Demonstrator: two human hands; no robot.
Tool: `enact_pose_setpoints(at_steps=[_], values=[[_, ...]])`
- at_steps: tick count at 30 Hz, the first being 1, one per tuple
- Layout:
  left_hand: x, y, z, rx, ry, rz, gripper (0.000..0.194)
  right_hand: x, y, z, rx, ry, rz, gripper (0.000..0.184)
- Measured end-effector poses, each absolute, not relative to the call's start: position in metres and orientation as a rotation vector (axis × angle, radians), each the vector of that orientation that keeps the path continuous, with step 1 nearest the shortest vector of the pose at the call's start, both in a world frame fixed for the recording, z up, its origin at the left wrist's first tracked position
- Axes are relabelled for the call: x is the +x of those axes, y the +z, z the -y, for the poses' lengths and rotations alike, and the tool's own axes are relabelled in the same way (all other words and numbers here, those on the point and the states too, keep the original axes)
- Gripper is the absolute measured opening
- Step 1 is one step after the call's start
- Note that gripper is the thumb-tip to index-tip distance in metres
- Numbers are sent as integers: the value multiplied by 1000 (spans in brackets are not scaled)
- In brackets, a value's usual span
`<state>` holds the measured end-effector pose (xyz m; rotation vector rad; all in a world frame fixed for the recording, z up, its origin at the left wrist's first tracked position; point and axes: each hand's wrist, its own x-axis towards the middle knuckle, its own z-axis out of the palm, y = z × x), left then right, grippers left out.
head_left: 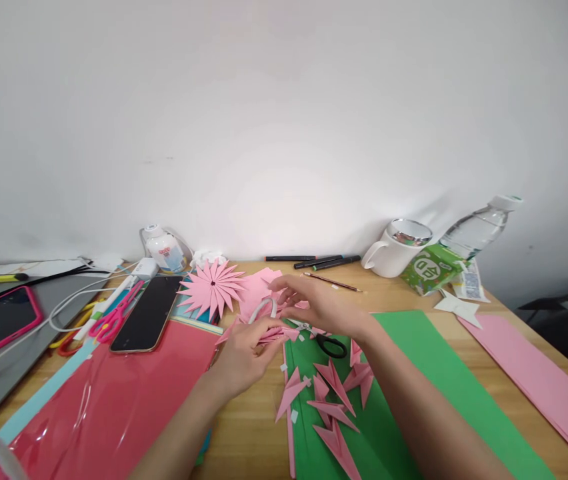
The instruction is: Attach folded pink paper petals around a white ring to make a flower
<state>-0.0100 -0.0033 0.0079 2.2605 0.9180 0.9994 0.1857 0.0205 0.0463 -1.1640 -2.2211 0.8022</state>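
My left hand (244, 357) is closed around folded pink paper (278, 333) at the middle of the desk. Just beyond it is a white ring (271, 307), which looks like a roll of tape. My right hand (325, 305) hovers over the paper and beside the ring, its fingers curved and apart. Under my right wrist lie black-handled scissors (332, 346). Several loose folded pink paper pieces (335, 437) rest on a green sheet (414, 373), with small white bits among them. Behind my hands stands a finished-looking pink pleated paper star (214, 300).
To the left are a phone (149, 313), pink scissors (117, 319), a red sheet (129, 400) and a pink-cased phone (8, 319). Black pens (291, 258), a pencil (333, 281), a white mug (395, 253), a green packet (431, 269) and a water bottle (479, 230) are along the back.
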Motion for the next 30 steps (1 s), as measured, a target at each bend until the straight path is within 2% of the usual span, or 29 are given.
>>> enact_pose_setpoints(at_steps=[2, 5, 9, 13, 23, 30], values=[[-12, 4, 3, 2341, 1081, -906, 20, 189, 45, -19, -1424, 710, 2327, 33], [-15, 2, 3, 2415, 1141, -862, 26, 194, 43, -18, -1834, 575, 2606, 28], [-14, 3, 5, 2467, 1273, -826, 30, 192, 38, -21, -1949, 601, 2697, 41], [-12, 6, 6, 2480, 1347, -840, 29, 188, 39, -23, -1996, 592, 2701, 39], [-11, 14, 7, 2411, 1405, -931, 25, 206, 46, -24, -1907, 583, 2650, 38], [-12, 7, 9, 2467, 1347, -870, 26, 232, 59, -22, -1131, 1163, 2097, 22]])
